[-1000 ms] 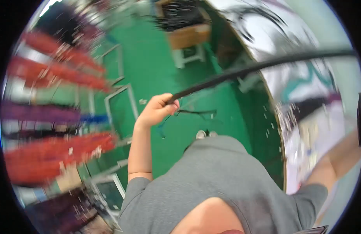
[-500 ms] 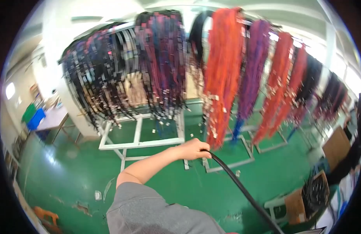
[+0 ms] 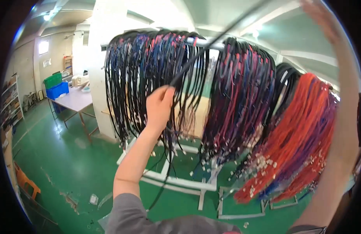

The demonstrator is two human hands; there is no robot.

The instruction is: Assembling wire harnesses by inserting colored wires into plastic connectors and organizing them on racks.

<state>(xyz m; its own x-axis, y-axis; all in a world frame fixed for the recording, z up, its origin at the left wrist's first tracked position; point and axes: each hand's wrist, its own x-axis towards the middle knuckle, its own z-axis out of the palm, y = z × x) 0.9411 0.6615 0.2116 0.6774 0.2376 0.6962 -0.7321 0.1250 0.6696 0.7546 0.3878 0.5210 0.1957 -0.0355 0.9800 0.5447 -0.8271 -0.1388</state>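
My left hand point(image 3: 159, 107) is raised in front of me and shut on a black cable bundle point(image 3: 211, 43). The bundle runs up and to the right toward the top edge, and its loose end hangs down past my forearm to about point(image 3: 157, 195). My right arm reaches high along the right side, with my right hand point(image 3: 315, 13) blurred at the top edge; its grip is unclear. Just behind my left hand hang dense bunches of black, blue and red wires point(image 3: 149, 78) on an overhead rail.
More wire bunches hang to the right: dark red and blue point(image 3: 239, 105), then orange-red point(image 3: 305, 140). White rack frames point(image 3: 180, 181) stand on the green floor. A white pillar point(image 3: 100, 66), a grey table point(image 3: 73, 101), blue bins point(image 3: 57, 90) and shelves point(image 3: 10, 105) are at left.
My view has swung from the floor up to the hanging wires. My left hand has kept hold of the black cable bundle and risen close to the black wire bunch; my right arm is now raised.
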